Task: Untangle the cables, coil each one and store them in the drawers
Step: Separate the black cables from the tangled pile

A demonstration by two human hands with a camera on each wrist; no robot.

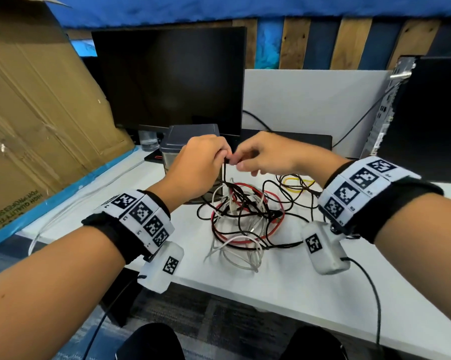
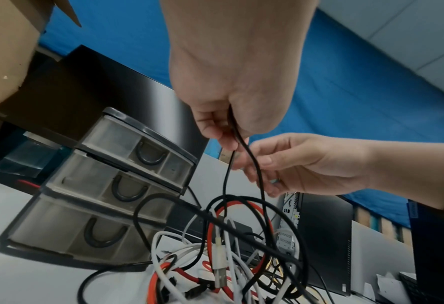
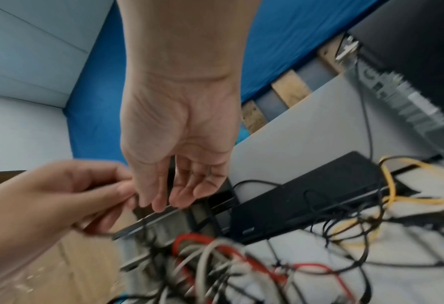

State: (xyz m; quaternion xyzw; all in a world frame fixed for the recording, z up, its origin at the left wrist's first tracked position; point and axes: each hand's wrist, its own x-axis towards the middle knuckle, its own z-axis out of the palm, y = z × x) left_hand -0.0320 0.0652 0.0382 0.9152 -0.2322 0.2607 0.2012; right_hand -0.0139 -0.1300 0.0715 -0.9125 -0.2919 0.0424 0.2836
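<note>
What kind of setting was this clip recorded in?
Most likely an office or computer workstation: a dark monitor and a desktop tower stand on a white desk, behind a small drawer unit.

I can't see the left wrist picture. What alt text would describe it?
A left hand pinches a black cable lifted from a tangle of cables on a white desk, the right hand beside it. A three-drawer organizer stands behind.

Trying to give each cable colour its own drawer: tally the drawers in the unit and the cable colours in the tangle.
Drawers: 3
Cable colours I can make out: 4, namely black, red, white and yellow
Total: 7, with one more colour than there are drawers.
</note>
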